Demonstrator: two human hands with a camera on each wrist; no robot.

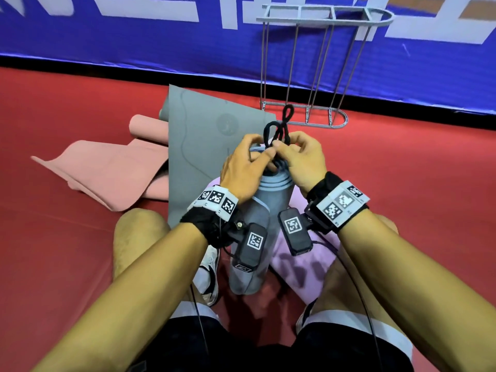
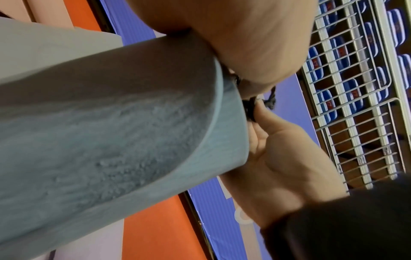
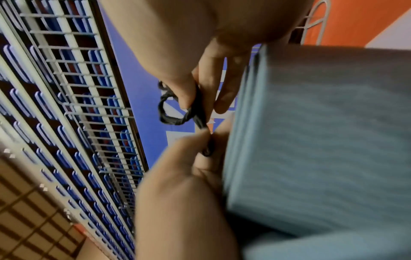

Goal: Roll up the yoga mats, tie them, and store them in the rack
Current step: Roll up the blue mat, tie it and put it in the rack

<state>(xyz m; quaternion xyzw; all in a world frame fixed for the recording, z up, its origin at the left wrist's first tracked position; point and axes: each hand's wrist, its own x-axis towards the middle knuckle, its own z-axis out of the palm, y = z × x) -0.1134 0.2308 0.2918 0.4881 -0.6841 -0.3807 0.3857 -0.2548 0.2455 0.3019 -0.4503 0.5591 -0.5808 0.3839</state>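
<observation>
A rolled grey-blue yoga mat (image 1: 259,226) stands upright on the floor between my knees. Both hands meet at its top end. My left hand (image 1: 264,154) and right hand (image 1: 284,147) each pinch a black cord (image 1: 279,130), whose loops stick up above the fingers. In the right wrist view the cord (image 3: 171,121) is held between thumb and finger beside the mat's rim (image 3: 322,132). The left wrist view shows the rolled mat (image 2: 111,123) close up, with the cord (image 2: 270,100) just past its edge. How the cord runs around the mat is hidden by my hands.
A grey wire rack (image 1: 316,68) stands on the red floor just beyond my hands, against a blue banner. A flat grey mat (image 1: 204,140) and a crumpled pink mat (image 1: 115,170) lie to the left. A lilac mat (image 1: 306,261) lies under my right leg.
</observation>
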